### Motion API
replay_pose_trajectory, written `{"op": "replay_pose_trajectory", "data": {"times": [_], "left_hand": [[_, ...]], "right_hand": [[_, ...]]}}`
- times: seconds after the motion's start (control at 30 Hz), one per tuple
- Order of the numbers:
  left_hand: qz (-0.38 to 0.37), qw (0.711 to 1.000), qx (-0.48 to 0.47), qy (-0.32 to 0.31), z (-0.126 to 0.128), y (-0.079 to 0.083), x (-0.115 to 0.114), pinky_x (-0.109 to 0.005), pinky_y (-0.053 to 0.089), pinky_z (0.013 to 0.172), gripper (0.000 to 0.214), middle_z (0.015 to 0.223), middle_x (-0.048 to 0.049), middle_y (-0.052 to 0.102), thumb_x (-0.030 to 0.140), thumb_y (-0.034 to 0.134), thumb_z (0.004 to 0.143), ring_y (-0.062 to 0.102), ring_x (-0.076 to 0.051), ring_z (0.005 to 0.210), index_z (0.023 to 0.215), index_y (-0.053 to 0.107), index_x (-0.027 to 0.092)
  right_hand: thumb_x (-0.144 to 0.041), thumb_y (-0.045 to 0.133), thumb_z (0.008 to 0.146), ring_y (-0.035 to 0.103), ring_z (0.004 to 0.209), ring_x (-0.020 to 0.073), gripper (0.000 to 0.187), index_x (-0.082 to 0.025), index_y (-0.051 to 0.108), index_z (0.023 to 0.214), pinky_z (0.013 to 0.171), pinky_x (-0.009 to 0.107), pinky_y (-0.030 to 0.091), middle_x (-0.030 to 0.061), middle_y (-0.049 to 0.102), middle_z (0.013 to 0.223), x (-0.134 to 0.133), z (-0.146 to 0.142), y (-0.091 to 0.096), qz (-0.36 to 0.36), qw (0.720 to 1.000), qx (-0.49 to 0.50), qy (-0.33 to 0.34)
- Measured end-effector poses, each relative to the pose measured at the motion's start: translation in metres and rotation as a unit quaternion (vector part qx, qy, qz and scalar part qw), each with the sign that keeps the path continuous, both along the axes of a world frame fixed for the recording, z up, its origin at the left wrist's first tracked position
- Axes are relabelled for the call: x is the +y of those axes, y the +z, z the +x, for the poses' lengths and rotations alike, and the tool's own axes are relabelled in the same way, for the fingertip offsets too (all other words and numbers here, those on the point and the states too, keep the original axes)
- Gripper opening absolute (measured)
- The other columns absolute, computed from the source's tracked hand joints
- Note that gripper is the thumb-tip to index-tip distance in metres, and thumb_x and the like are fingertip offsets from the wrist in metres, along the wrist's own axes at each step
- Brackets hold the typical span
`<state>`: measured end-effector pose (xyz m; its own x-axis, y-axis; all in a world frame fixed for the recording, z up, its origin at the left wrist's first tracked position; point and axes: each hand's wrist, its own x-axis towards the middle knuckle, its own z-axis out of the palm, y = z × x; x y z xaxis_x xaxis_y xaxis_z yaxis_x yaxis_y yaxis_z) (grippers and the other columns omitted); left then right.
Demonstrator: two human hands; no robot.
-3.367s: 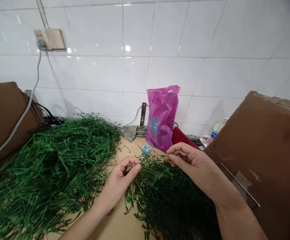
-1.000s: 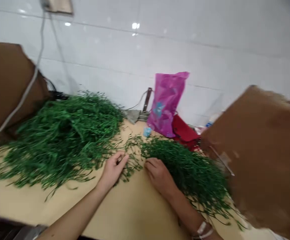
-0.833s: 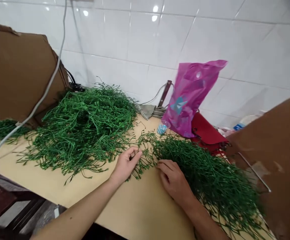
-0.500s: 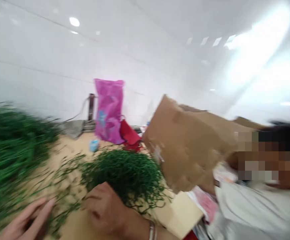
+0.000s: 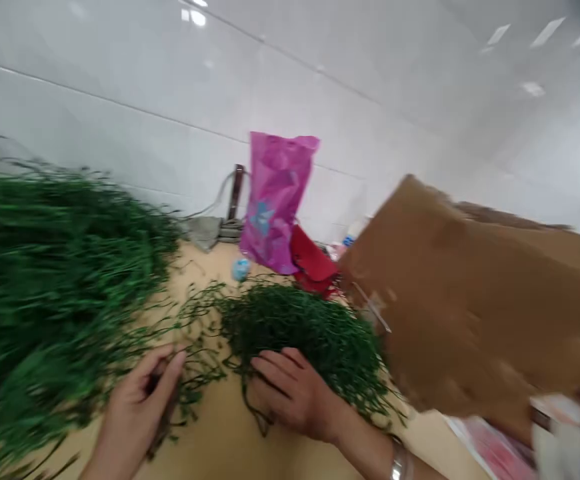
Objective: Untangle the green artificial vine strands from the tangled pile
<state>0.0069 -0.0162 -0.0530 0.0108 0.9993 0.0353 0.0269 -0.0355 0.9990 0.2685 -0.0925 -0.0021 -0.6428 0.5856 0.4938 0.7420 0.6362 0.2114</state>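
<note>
Thin, dark green stems with small tips lie in a large pile (image 5: 60,267) on the left and a smaller heap (image 5: 315,327) in the middle. My left hand (image 5: 133,407) is between the two, its thumb and index finger drawn together on some green stems that trail below it. Stray stems (image 5: 197,363) are scattered just beside its fingertips. At the near edge of the smaller heap is my right hand (image 5: 295,397), with a bracelet (image 5: 399,457) on its wrist. Its fingers are curled over a few stems, which hang in a loop beneath; the fingertips are partly hidden.
A person at the right edge, mostly hidden, is beside a large brown cardboard box (image 5: 470,300) tilted over the table (image 5: 250,453). Toward the tiled wall (image 5: 160,87) stand a pink bag (image 5: 280,200), a red pouch (image 5: 313,263) and a small blue item (image 5: 241,269).
The view has swung left, so everything appears farther right. My right hand has shifted onto the smaller heap's near edge. The cardboard box fills more of the right side.
</note>
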Motion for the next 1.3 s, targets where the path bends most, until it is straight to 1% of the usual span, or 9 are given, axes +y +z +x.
{"op": "replay_pose_trajectory", "data": {"times": [0.1, 0.17, 0.23, 0.37, 0.53, 0.6, 0.77, 1.1, 1.3], "left_hand": [[0.015, 1.0, -0.015, 0.003, 0.015, 0.029, 0.002, -0.021, 0.035, 0.049, 0.031, 0.056, 0.0055, 0.044, 0.05, 0.07, 0.08, 0.044, -0.011, 0.053, 0.087, 0.072, 0.019], [0.018, 0.999, -0.033, 0.012, 0.02, 0.037, 0.005, -0.022, 0.032, 0.05, 0.03, 0.057, 0.0062, 0.039, 0.048, 0.069, 0.082, 0.039, -0.011, 0.053, 0.084, 0.071, 0.019], [0.028, 0.999, -0.036, 0.023, 0.019, 0.038, 0.007, -0.022, 0.03, 0.05, 0.026, 0.058, 0.0063, 0.038, 0.044, 0.071, 0.08, 0.036, -0.01, 0.053, 0.083, 0.072, 0.018], [0.074, 0.997, 0.018, 0.007, 0.012, 0.036, 0.006, -0.023, 0.036, 0.056, 0.016, 0.075, 0.0002, 0.058, 0.032, 0.069, 0.082, 0.044, -0.011, 0.06, 0.085, 0.074, 0.017], [0.114, 0.99, 0.078, -0.029, 0.011, 0.034, 0.008, -0.022, 0.039, 0.059, 0.014, 0.078, -0.0014, 0.06, 0.03, 0.067, 0.084, 0.049, -0.012, 0.066, 0.086, 0.074, 0.018], [0.119, 0.983, 0.119, -0.071, 0.012, 0.032, 0.007, -0.023, 0.04, 0.06, 0.013, 0.075, -0.0003, 0.058, 0.029, 0.066, 0.084, 0.049, -0.012, 0.064, 0.085, 0.073, 0.018], [0.139, 0.966, 0.194, -0.101, 0.009, 0.023, 0.008, -0.024, 0.044, 0.06, 0.016, 0.076, -0.0006, 0.064, 0.035, 0.065, 0.084, 0.054, -0.015, 0.065, 0.085, 0.074, 0.022], [0.125, 0.972, 0.174, -0.096, 0.001, 0.026, 0.009, -0.028, 0.055, 0.072, 0.025, 0.087, -0.0029, 0.075, 0.044, 0.065, 0.081, 0.066, -0.019, 0.075, 0.09, 0.076, 0.023], [0.133, 0.968, 0.171, -0.126, 0.004, 0.023, 0.011, -0.029, 0.056, 0.079, 0.023, 0.089, -0.003, 0.076, 0.043, 0.066, 0.082, 0.069, -0.02, 0.082, 0.089, 0.077, 0.024]], "right_hand": [[-0.01, 0.048, 0.095, 0.064, 0.11, 0.02, 0.026, -0.018, 0.063, 0.115, 0.094, 0.036, 0.044, 0.0087, 0.075, 0.114, 0.016, -0.019, 0.03, -0.022, 0.997, 0.063, 0.028], [-0.009, 0.052, 0.093, 0.065, 0.108, 0.0195, 0.029, -0.021, 0.061, 0.118, 0.093, 0.035, 0.044, 0.0077, 0.074, 0.115, 0.027, -0.035, 0.047, -0.056, 0.989, 0.136, 0.003], [-0.013, 0.052, 0.094, 0.065, 0.106, 0.0193, 0.024, -0.023, 0.06, 0.114, 0.091, 0.034, 0.048, 0.0077, 0.071, 0.113, 0.039, -0.052, 0.051, -0.115, 0.959, 0.254, -0.042], [-0.025, 0.053, 0.096, 0.065, 0.087, 0.0177, 0.014, -0.021, 0.06, 0.107, 0.075, 0.029, 0.052, 0.005, 0.068, 0.098, 0.06, -0.073, 0.02, -0.228, 0.88, 0.411, -0.074], [-0.027, 0.054, 0.097, 0.061, 0.101, 0.0212, 0.023, -0.021, 0.059, 0.118, 0.088, 0.035, 0.05, 0.0081, 0.066, 0.11, 0.06, -0.075, -0.014, -0.279, 0.844, 0.458, -0.027], [-0.024, 0.055, 0.095, 0.06, 0.106, 0.0229, 0.02, -0.022, 0.061, 0.113, 0.094, 0.038, 0.047, 0.0093, 0.066, 0.111, 0.057, -0.077, -0.016, -0.284, 0.84, 0.462, 0.007], [-0.015, 0.055, 0.091, 0.062, 0.084, 0.018, 0.011, -0.022, 0.063, 0.087, 0.079, 0.031, 0.05, 0.0028, 0.067, 0.086, 0.06, -0.079, -0.015, -0.253, 0.859, 0.443, -0.025], [-0.015, 0.055, 0.086, 0.057, 0.066, 0.0117, 0.008, -0.021, 0.059, 0.084, 0.064, 0.022, 0.046, -0.0027, 0.062, 0.075, 0.062, -0.078, -0.013, -0.291, 0.85, 0.438, -0.025], [-0.009, 0.051, 0.077, 0.06, 0.077, 0.0143, 0.015, -0.023, 0.05, 0.082, 0.074, 0.026, 0.049, -0.0003, 0.063, 0.083, 0.062, -0.075, -0.016, -0.267, 0.879, 0.394, -0.009]]}}
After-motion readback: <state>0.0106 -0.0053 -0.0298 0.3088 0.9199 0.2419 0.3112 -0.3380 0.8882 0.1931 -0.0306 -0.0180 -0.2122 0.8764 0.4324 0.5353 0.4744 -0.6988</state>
